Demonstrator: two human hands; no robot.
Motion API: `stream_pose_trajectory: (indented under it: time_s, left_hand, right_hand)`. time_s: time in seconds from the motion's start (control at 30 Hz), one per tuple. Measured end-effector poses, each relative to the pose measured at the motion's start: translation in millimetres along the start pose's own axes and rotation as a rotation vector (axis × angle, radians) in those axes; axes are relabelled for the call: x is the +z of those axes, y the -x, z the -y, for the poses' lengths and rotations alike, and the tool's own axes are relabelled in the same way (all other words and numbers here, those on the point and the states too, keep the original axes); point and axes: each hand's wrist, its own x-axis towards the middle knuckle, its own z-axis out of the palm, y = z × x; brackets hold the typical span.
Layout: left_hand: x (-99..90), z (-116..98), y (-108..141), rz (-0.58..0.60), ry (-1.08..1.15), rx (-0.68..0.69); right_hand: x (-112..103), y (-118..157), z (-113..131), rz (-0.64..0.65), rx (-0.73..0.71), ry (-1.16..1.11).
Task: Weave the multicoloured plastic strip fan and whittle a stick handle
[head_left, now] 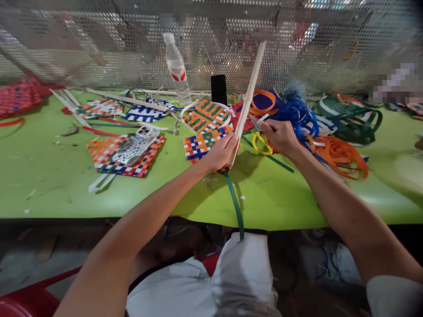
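My left hand (222, 153) is closed around the lower end of a long pale flat strip (250, 97), which rises at a slant. Under that hand sits a woven piece (194, 145) of orange, blue, white and green straps. A green strap (235, 202) hangs from it over the table edge. My right hand (280, 135) is closed on a small metal-tipped tool (254, 123) pointing toward the strip; its handle is hidden in the fingers. Just below the right hand lies a yellow loop (261, 145), perhaps a handle. A round-edged woven piece (206, 116) lies behind.
On the green table (59, 185) lie a phone (137, 145) on a checkered weave, more woven pieces (101, 108), and strap coils in blue (297, 112), orange (343, 156) and green (358, 121). A water bottle (177, 70) and dark phone (218, 89) stand by the perforated metal screen (109, 53).
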Motion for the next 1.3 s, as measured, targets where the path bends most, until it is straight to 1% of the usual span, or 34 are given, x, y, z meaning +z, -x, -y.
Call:
stream_pose_trajectory:
  time_s: [0.07, 0.13, 0.2, 0.3, 0.4, 0.47, 0.53, 0.63, 0.73, 0.87, 0.97, 1.07, 1.3]
  left_hand:
    - [1.4, 0, 0, -0.013, -0.043, 0.029]
    - [1.7, -1, -1, -0.018, -0.081, 0.039]
    - [0.7, -2, -1, -0.038, -0.109, 0.026]
    - [-2.0, -1, -1, -0.111, -0.16, 0.009]
    - [-3.5, 2, 0, -0.167, -0.192, -0.002]
    - [-2.6, 3, 1, -0.178, -0.18, -0.018]
    - [-0.5, 1, 2, -0.187, -0.163, -0.032]
    - [3.0, -2, 4, -0.221, -0.165, -0.015]
    - [5.3, 0, 4, -0.266, -0.201, 0.049]
    - [8.4, 8, 3, -0.314, -0.295, 0.15]
    - [12.1, 14, 2, -0.351, -0.359, 0.216]
    - [15.2, 19, 1, -0.376, -0.378, 0.261]
    - [17.0, 20, 0, -0.374, -0.367, 0.244]
  right_hand:
    - [2, 4, 6, 0.052, -0.035, 0.008]
    - [2, 7, 8, 0.067, -0.055, 0.024]
    - [0, 8, 5, 0.032, -0.06, 0.036]
    - [-2, 8, -1, -0.041, -0.047, 0.049]
    - [-2, 7, -2, -0.078, -0.028, 0.049]
    - [0, 8, 2, -0.083, -0.021, 0.053]
    - [2, 9, 9, -0.057, -0.024, 0.057]
    - [9, 13, 23, 0.043, -0.042, 0.027]
    - [18, 17, 36, 0.089, -0.034, -0.003]
    - [25, 22, 46, 0.129, 0.016, -0.001]
    - [27, 23, 49, 0.165, 0.024, -0.008]
    - [28, 23, 48, 0.186, 0.041, 0.036]
    - [27, 20, 43, 0.229, 0.073, 0.221]
